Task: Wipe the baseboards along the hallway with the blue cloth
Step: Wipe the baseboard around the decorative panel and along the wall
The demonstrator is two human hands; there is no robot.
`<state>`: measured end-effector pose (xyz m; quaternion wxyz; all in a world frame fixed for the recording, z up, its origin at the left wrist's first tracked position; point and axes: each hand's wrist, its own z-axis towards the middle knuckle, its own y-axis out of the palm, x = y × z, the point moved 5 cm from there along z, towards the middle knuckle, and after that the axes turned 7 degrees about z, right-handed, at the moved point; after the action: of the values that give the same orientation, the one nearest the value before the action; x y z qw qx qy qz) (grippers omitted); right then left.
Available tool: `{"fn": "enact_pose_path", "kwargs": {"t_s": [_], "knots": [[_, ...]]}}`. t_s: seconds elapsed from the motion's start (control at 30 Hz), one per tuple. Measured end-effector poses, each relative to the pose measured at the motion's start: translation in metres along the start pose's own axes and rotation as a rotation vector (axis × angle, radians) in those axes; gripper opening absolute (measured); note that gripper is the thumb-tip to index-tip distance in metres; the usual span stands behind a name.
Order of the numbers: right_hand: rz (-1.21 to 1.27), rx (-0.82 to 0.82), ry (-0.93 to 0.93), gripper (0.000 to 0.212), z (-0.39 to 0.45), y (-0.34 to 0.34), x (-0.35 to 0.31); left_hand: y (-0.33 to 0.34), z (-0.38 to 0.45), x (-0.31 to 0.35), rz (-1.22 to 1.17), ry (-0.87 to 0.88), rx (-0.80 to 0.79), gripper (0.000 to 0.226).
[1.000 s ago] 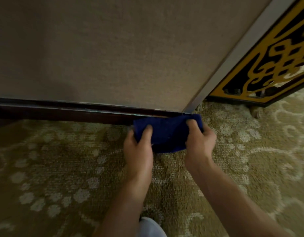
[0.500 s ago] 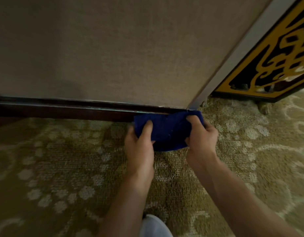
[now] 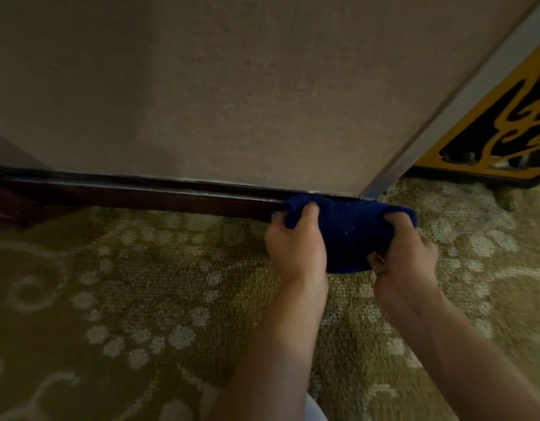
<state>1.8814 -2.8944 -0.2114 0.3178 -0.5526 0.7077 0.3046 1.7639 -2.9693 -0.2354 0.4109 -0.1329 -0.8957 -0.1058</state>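
Note:
The blue cloth [image 3: 350, 229] is stretched between both hands and pressed against the right end of the dark wooden baseboard [image 3: 147, 196], just below the wall corner. My left hand [image 3: 299, 244] grips the cloth's left edge, fingers curled over its top. My right hand [image 3: 405, 253] holds the cloth's right edge, slightly lower and nearer to me. The baseboard runs from the left edge of the view to the corner; its last stretch is hidden behind the cloth.
A beige fabric-textured wall [image 3: 232, 86] rises above the baseboard and ends in a metal corner strip [image 3: 463, 92]. A black and gold ornamental panel [image 3: 499, 135] stands to the right. Patterned olive carpet [image 3: 141, 299] covers the floor.
The cloth and both hands have shifted a little to the right along the baseboard toward the corner. The right hand has dropped lower on the cloth's edge.

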Motion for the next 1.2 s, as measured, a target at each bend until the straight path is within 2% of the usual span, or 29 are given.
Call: {"fn": "enact_pose_path", "kwargs": {"t_s": [0.1,0.17,0.23,0.33,0.47,0.57,0.63,0.73,0.8,0.9,1.0,1.13,1.2], "knots": [[-0.04,-0.082,0.018,0.003,-0.012,0.013,0.01,-0.023,0.008,0.017,-0.055,0.034,0.097,0.008],[-0.096,-0.219,0.065,0.008,-0.029,0.031,0.026,-0.054,0.021,0.036,-0.033,0.13,0.221,0.015],[-0.141,-0.345,0.112,0.009,-0.042,0.042,0.041,-0.073,0.031,0.05,-0.064,0.156,0.276,0.013],[-0.158,-0.294,0.088,0.004,-0.043,0.036,0.037,-0.067,0.028,0.041,-0.132,0.074,0.257,0.006],[-0.051,-0.127,-0.07,0.012,-0.024,0.009,0.005,-0.019,0.009,0.011,-0.169,-0.073,0.129,0.006],[-0.006,-0.056,-0.107,0.016,-0.016,0.004,0.001,-0.012,0.009,0.004,-0.131,-0.081,0.041,0.006],[-0.069,-0.128,-0.046,0.009,-0.021,0.019,0.015,-0.035,0.019,0.013,-0.086,-0.047,0.101,0.007],[-0.176,-0.308,0.091,0.006,-0.034,0.055,0.045,-0.075,0.04,0.039,-0.224,-0.003,0.277,0.007],[-0.179,-0.328,0.121,0.008,-0.037,0.067,0.052,-0.083,0.042,0.043,-0.256,0.003,0.324,0.011],[-0.141,-0.259,0.057,0.008,-0.023,0.052,0.04,-0.064,0.033,0.032,-0.281,-0.026,0.278,0.01],[-0.063,-0.102,-0.011,0.009,0.001,0.013,0.02,-0.022,0.012,0.005,-0.223,-0.07,0.196,0.014],[0.007,0.128,-0.068,0.004,0.014,-0.036,-0.003,0.042,-0.027,-0.025,-0.141,-0.139,0.0,0.022],[-0.047,0.121,-0.145,0.003,0.013,-0.045,-0.013,0.053,-0.027,-0.031,-0.128,-0.167,-0.058,0.024]]}}
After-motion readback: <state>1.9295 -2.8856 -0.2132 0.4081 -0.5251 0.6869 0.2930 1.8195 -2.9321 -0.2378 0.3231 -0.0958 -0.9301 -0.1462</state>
